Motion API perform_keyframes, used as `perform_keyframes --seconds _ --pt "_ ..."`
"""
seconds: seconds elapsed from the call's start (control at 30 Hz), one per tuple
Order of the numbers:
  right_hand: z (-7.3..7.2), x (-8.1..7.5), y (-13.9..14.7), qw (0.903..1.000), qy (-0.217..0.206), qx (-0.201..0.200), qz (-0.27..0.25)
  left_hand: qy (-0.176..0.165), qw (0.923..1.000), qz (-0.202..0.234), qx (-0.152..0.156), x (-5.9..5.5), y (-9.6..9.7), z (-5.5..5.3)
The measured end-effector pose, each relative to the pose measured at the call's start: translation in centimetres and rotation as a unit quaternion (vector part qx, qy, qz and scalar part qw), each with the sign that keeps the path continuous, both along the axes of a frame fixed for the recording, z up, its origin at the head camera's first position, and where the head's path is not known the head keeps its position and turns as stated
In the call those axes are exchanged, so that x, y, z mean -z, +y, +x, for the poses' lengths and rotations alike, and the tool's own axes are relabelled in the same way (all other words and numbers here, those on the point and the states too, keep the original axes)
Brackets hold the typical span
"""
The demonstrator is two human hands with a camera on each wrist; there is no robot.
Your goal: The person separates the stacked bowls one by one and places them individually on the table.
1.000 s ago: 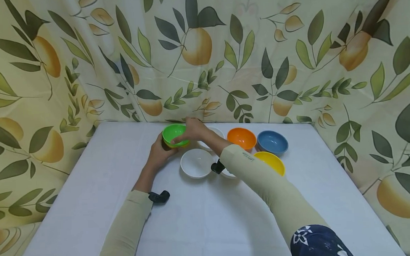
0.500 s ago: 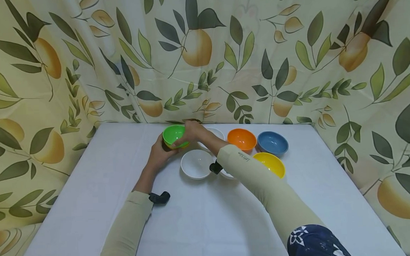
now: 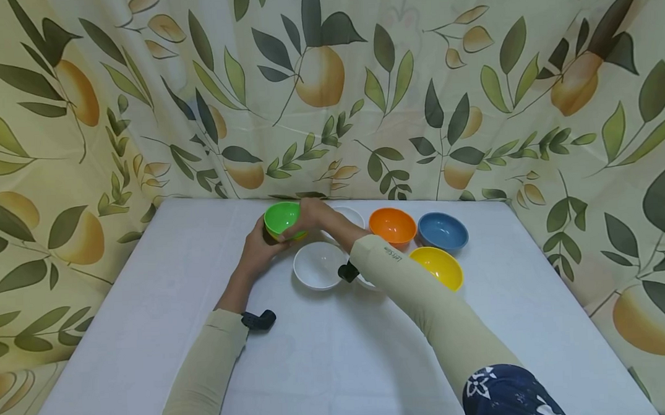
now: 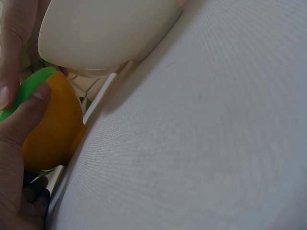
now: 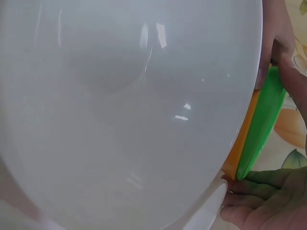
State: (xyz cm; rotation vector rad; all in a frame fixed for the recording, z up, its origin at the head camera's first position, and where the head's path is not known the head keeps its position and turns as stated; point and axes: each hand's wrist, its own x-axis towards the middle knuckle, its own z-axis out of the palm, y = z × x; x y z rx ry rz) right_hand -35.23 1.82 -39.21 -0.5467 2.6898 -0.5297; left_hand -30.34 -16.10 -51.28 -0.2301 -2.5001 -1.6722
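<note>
A green bowl (image 3: 278, 217) sits nested in an orange-yellow bowl (image 4: 60, 127), which stands at the table's far left. My left hand (image 3: 254, 253) grips the pair from the left, its thumb across the orange-yellow side near the green rim in the left wrist view. From the right, my right hand (image 3: 314, 216) pinches the green bowl's rim, thumb at the near side. A white bowl (image 3: 319, 267) stands just in front, filling much of the right wrist view. Part of the lower bowl is hidden by the hands.
Behind the right wrist is another white bowl (image 3: 354, 216), and a third white bowl (image 3: 365, 283) is mostly covered by the right forearm. To the right stand an orange bowl (image 3: 391, 225), a blue bowl (image 3: 442, 232) and a yellow bowl (image 3: 440, 266). A patterned curtain (image 3: 329, 121) borders the table.
The right hand has shifted slightly down and toward the near side of the green bowl's rim, its thumb drawing back from the inside. The left hand and bowls look still.
</note>
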Motion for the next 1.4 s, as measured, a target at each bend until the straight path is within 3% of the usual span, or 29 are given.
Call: perform_keyframes --seconds 0.57,0.97,1.27,1.4 --pt "-0.4 0.3 0.0 0.9996 0.025 0.011 -0.003 0.001 0.9999 -0.009 -0.007 -0.1 0.2 -0.2" --pt "0.2 -0.3 0.6 0.9944 0.065 -0.008 -0.082 -0.012 0.9998 -0.016 -0.005 -0.4 0.2 0.1" --pt "2.1 -0.8 1.5 0.9845 0.072 0.014 -0.159 -0.018 0.9998 -0.005 -0.003 -0.1 0.2 0.3" --pt "3.4 -1.3 2.3 0.9828 0.075 0.034 -0.165 -0.018 0.9998 0.001 0.001 -0.1 0.2 0.3"
